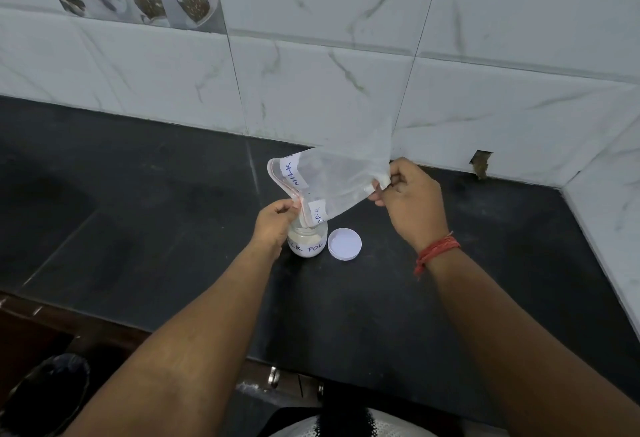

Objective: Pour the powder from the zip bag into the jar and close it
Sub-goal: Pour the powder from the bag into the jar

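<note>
A clear zip bag [332, 180] with a handwritten label is tipped over a small jar [309, 242], its pink zip mouth pointing down into the jar's opening. My left hand [277, 218] pinches the zip edge just above the jar. My right hand [412, 201] pinches the bag's raised bottom corner, higher and to the right. The bag looks nearly empty. The jar stands upright on the dark counter, holds pale powder and bears a written label. Its white lid [345, 243] lies flat on the counter just right of the jar.
The dark stone counter [156, 228] runs to a marble-tiled wall [346, 73] at the back and right. A chipped hole [480, 163] shows at the wall's base. The counter's front edge lies near my body, with a dark bin [52, 388] below left.
</note>
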